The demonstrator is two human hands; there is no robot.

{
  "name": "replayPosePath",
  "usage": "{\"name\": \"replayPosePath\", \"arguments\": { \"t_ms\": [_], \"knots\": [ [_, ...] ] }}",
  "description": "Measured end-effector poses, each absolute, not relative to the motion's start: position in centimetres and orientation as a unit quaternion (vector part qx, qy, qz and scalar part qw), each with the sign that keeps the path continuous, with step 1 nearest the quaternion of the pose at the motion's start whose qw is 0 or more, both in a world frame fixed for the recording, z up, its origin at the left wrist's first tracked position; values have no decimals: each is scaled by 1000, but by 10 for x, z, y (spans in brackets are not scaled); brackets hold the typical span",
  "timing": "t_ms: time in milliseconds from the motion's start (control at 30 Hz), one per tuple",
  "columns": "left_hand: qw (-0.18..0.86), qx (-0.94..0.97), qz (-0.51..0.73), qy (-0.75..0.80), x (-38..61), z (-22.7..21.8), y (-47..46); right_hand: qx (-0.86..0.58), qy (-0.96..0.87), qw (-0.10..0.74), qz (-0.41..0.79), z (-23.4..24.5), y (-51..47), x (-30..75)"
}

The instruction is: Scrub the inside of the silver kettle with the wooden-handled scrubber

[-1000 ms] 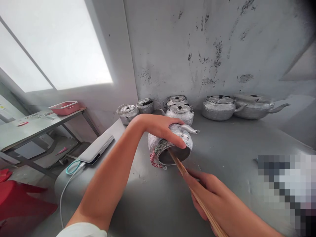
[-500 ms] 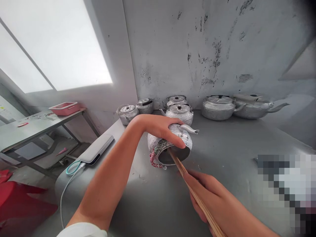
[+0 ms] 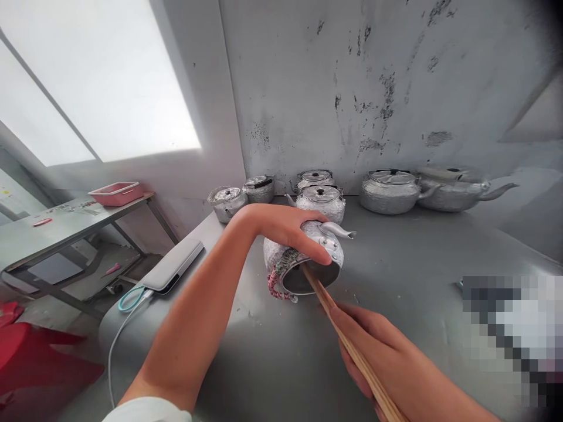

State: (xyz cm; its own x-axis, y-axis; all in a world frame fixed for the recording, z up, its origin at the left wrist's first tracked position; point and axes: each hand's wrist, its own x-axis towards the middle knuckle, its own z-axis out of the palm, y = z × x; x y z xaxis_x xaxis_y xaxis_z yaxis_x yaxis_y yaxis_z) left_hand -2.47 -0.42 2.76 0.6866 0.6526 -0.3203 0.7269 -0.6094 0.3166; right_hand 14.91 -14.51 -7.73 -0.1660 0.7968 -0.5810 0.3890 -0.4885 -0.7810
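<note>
A small silver kettle (image 3: 331,253) lies tipped on its side on the grey table (image 3: 409,264), open mouth toward me and spout to the right. My left hand (image 3: 285,225) is wrapped over its top, gripping it near the red-and-grey woven handle (image 3: 278,275). My right hand (image 3: 373,346) is closed round a long wooden stick (image 3: 347,343), whose far end reaches into the kettle's mouth.
Several lidded silver kettles (image 3: 389,190) stand in a row along the stained back wall. A white power bank (image 3: 172,265) with a teal cable lies at the table's left edge. A metal side table (image 3: 61,225) with a pink tray (image 3: 115,192) stands at left. A pixelated patch covers the lower right.
</note>
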Motion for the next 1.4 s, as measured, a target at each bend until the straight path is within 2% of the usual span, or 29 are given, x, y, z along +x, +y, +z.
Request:
{"name": "replayPosePath", "arguments": {
  "t_ms": [133, 300, 600, 767, 1067, 1400],
  "knots": [
    [215, 893, -85, 387, -24, 27, -4, -633, -463, 162, 598, -75, -145, 150],
    [216, 894, -84, 385, -24, 27, -4, -614, -449, 206, 615, -74, -146, 154],
    [215, 892, -85, 389, -24, 27, -4, -640, -464, 163, 590, -69, -144, 148],
    [214, 895, -82, 382, -23, 27, -4, -588, -507, 211, 594, -84, -142, 154],
    [224, 892, -81, 383, -24, 28, -5, -588, -499, 200, 604, -85, -137, 153],
    [221, 888, -86, 395, -23, 28, -4, -557, -518, 230, 607, -93, -137, 152]
  ]
}}
